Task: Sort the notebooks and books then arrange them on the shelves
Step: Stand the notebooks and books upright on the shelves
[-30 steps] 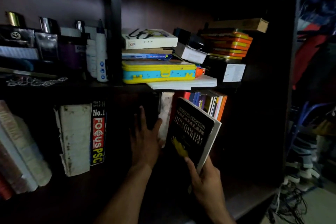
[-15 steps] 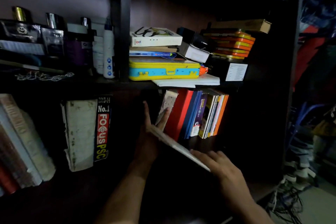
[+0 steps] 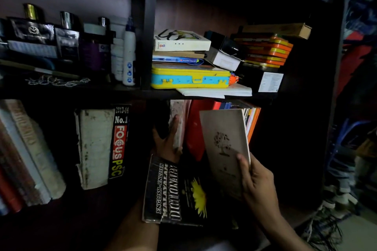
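- The right hand (image 3: pixel 257 179) grips a thin pale booklet (image 3: pixel 224 144) by its lower right corner, thumb on the cover and fingers behind, holding it upright and slightly tilted in front of the lower shelf's standing books
- The booklet's cover carries a small dark tree-like drawing; it partly hides a red book (image 3: pixel 196 128) and a row of thin colourful notebooks (image 3: pixel 252 120) with an orange one at the right end
- The left hand (image 3: pixel 168 140) reaches into the lower compartment with straight fingers pressed flat against a worn white-edged book (image 3: pixel 179 120) that stands just left of the red one; it grasps nothing
- A black dictionary (image 3: pixel 173 191) with white lettering and a yellow flower lies across the left forearm below the wrist, its cover facing up
- To the left, in the neighbouring compartment, stand a thick battered white book (image 3: pixel 94 146) and a black spine reading "FOCUS PSC" (image 3: pixel 119 142), touching each other; further left more books (image 3: pixel 26 155) lean
- On the upper shelf (image 3: pixel 126 92) a yellow and blue case (image 3: pixel 190 79) lies under a stack of flat books, with a white box (image 3: pixel 181 42) on top; orange and yellow tins (image 3: pixel 267 50) are stacked to the right
- Bottles (image 3: pixel 129 57) and dark boxes stand in the upper left compartment
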Tool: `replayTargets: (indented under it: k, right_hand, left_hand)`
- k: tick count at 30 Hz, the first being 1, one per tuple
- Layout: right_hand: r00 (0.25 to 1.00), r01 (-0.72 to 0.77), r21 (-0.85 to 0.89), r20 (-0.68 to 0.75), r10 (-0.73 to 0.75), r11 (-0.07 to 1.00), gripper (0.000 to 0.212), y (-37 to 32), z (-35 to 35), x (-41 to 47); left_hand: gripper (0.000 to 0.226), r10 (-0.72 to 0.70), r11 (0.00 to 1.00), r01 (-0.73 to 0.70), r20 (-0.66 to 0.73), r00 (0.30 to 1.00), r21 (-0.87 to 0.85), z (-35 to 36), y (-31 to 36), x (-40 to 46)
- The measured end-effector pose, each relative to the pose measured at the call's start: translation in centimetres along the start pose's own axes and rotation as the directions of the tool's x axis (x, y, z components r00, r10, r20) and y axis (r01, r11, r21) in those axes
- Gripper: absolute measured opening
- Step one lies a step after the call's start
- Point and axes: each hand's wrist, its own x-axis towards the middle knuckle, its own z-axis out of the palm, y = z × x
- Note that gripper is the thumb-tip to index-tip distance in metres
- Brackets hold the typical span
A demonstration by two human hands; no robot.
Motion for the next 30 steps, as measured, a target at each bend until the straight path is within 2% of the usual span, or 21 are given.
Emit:
replayTargets:
  k: [2, 6, 8, 9, 10, 12, 13, 15, 17, 19, 21, 22, 24, 27, 30]
  right_hand:
    - [0.998, -0.056, 0.104, -0.023, 0.059, 0.993, 0.019, -0.2, 1.5, 0.4]
    - [0.979, -0.177, 0.241, -0.06, 0.197, 0.954, 0.026, 0.1, 5.8, 1.5]
    - [0.978, -0.146, 0.236, -0.111, 0.176, 0.961, 0.025, 0.6, 8.0, 2.2]
    - [0.979, -0.136, 0.206, -0.124, 0.163, 0.969, 0.023, 1.0, 8.9, 2.5]
    - [0.98, -0.136, 0.159, -0.123, 0.156, 0.978, 0.019, 1.3, 9.8, 2.8]
    - [0.984, -0.164, 0.034, -0.067, 0.166, 0.986, 0.009, 2.2, 10.9, 3.1]
    - [0.983, -0.185, -0.034, -0.012, 0.185, 0.982, 0.007, 2.8, 11.3, 3.2]
    - [0.969, -0.215, -0.141, 0.091, 0.229, 0.966, 0.01, 3.8, 11.8, 3.5]
    - [0.966, -0.188, -0.19, 0.14, 0.216, 0.963, 0.012, 4.6, 11.8, 3.9]
    - [0.973, -0.163, -0.201, 0.128, 0.191, 0.966, 0.011, 4.7, 11.8, 4.7]
    - [0.975, -0.189, -0.094, 0.104, 0.199, 0.977, 0.019, 4.3, 11.6, 5.4]
    - [0.971, -0.214, -0.027, 0.109, 0.215, 0.977, 0.024, 4.0, 11.4, 5.6]
    - [0.958, -0.251, 0.03, 0.153, 0.244, 0.967, 0.031, 3.6, 11.1, 5.6]
    - [0.95, -0.227, -0.038, 0.212, 0.229, 0.973, 0.025, 3.7, 10.6, 4.5]
    - [0.982, -0.135, -0.116, 0.118, 0.148, 0.984, 0.018, 3.4, 9.3, 3.8]
  left_hand:
    - [0.077, -0.104, 0.993, 0.103, 0.008, 0.995, 0.059, 0.7, -0.4, -0.3]
    - [0.074, -0.219, 0.965, 0.229, 0.092, 0.972, -0.125, -0.3, 1.2, 0.6]
    - [0.087, -0.419, 0.89, 0.448, 0.231, 0.878, -0.087, -0.7, 1.8, 1.3]
    - [0.094, -0.479, 0.845, 0.528, 0.322, 0.817, -0.083, -0.8, 1.9, 1.2]
    - [0.095, -0.5, 0.824, 0.56, 0.35, 0.792, -0.089, -0.6, 1.8, 0.6]
    - [0.093, -0.506, 0.819, 0.567, 0.361, 0.783, -0.082, -0.7, 1.7, 0.4]
    - [0.098, -0.521, 0.808, 0.585, 0.381, 0.764, -0.069, -0.9, 1.9, 0.7]
    - [0.106, -0.549, 0.799, 0.601, 0.399, 0.735, -0.009, -1.0, 2.2, 1.0]
    - [0.104, -0.564, 0.787, 0.617, 0.401, 0.722, -0.002, -1.1, 2.4, 0.9]
    - [0.097, -0.563, 0.782, 0.622, 0.377, 0.735, -0.045, -0.9, 2.2, 0.8]
    - [0.083, -0.546, 0.791, 0.608, 0.368, 0.752, -0.067, -0.4, 2.2, 0.8]
    - [0.082, -0.539, 0.802, 0.596, 0.371, 0.756, -0.05, -0.3, 2.1, 0.9]
    - [0.095, -0.573, 0.788, 0.616, 0.358, 0.737, -0.007, -0.4, 2.4, 1.0]
    - [0.095, -0.569, 0.799, 0.601, 0.341, 0.748, 0.015, -1.2, 2.7, 0.8]
    - [0.101, -0.535, 0.827, 0.561, 0.335, 0.776, 0.02, -1.5, 2.7, 0.8]
